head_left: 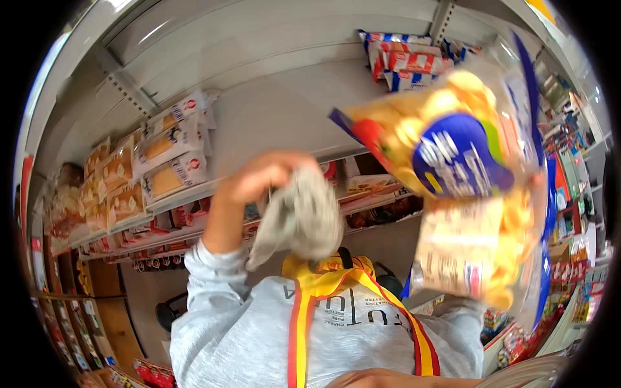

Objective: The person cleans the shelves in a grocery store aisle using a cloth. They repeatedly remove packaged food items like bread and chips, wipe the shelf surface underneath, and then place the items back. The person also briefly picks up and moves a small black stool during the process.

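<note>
My left hand (271, 177), blurred, grips a crumpled grey-white cloth (305, 218) in front of the shelving, above my chest. On the right, clear plastic bags of yellow puffed snacks (461, 140) with blue edges and a blue printed patch hang close to the camera. Behind them, my right hand (536, 180) is mostly hidden; a blurred bit of fingers shows at the bags' edge, holding them. The right sleeve runs up behind the lower bag. I wear a grey printed top and a yellow apron with red-edged straps (303, 334).
A metal shelf (286, 111) bears packaged bread (170, 177) at left and red, white and blue packets (412, 60) at back right. Lower shelves (368, 213) hold more goods. Crowded racks stand at far right. A blurred patch of bare skin (388, 378) crosses the bottom edge.
</note>
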Motion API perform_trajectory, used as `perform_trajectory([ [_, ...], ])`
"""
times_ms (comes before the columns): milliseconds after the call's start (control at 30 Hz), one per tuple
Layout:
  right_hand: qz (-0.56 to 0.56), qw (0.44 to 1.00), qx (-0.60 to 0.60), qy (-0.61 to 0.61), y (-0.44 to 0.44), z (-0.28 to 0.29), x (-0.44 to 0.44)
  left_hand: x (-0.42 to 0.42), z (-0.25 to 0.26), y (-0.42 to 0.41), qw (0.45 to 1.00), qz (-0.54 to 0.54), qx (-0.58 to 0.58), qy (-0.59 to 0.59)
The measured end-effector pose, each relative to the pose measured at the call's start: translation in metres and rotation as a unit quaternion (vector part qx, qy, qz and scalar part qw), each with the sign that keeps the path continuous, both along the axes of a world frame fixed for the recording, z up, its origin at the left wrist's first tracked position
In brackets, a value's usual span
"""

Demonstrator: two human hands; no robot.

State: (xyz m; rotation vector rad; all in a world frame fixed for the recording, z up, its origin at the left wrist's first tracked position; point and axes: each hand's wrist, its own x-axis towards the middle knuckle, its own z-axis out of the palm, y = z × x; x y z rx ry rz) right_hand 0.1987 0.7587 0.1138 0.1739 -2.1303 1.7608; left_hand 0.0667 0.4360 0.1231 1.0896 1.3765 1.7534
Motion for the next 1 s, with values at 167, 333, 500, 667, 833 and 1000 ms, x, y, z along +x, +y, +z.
perform_trajectory([
  [167,0.178,0.983,0.039,-0.001,-0.048,0.049,-0.118,0.046,-0.060,-0.077,0.982,-0.006,-0.186,-0.034],
  [333,0.258,0.966,0.000,-0.002,-0.094,0.082,-0.215,0.099,-0.098,-0.116,0.970,0.122,-0.117,-0.174],
  [500,0.172,0.972,-0.158,0.029,-0.103,0.062,-0.349,0.122,-0.113,-0.134,0.953,0.184,-0.084,-0.227],
  [667,0.023,0.981,-0.173,0.080,-0.109,0.035,-0.368,0.134,-0.124,-0.141,0.922,0.271,-0.077,-0.266],
  [833,-0.040,0.949,-0.298,0.093,-0.122,0.037,-0.286,0.121,-0.126,-0.130,0.912,0.295,-0.048,-0.280],
  [1000,-0.032,0.947,-0.315,0.056,-0.144,0.064,-0.268,0.097,-0.118,-0.114,0.943,0.209,-0.022,-0.258],
])
